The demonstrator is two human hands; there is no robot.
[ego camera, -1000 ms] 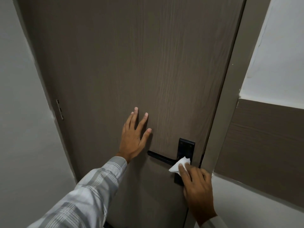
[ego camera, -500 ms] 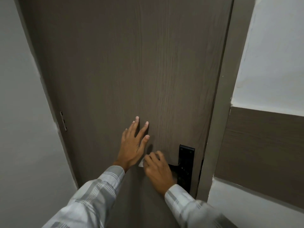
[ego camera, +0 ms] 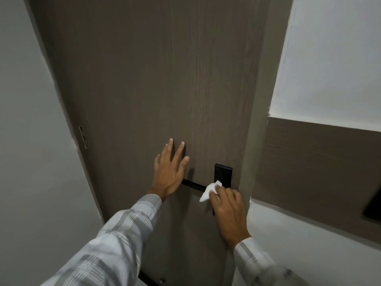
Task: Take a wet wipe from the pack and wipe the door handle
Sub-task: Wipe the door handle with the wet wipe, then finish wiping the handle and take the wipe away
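A black lever door handle [ego camera: 193, 185] runs left from its black backplate [ego camera: 223, 174] on the brown wood-grain door [ego camera: 165, 79]. My right hand [ego camera: 228, 211] presses a white wet wipe [ego camera: 210, 190] against the handle where the lever meets the plate. My left hand [ego camera: 170, 172] lies flat on the door with fingers spread, its edge over the lever's left tip. The wipe pack is not in view.
The door frame [ego camera: 257, 141] stands right of the handle, with a white and brown wall [ego camera: 319, 162] beyond it. A grey wall [ego camera: 31, 162] and a hinge [ego camera: 83, 138] lie at the left. A dark object [ego camera: 373, 205] sits at the right edge.
Half a second ago my right hand covered the lever's left part; it has slid right to the backplate, and the wipe shows again. My left hand stays flat on the door.
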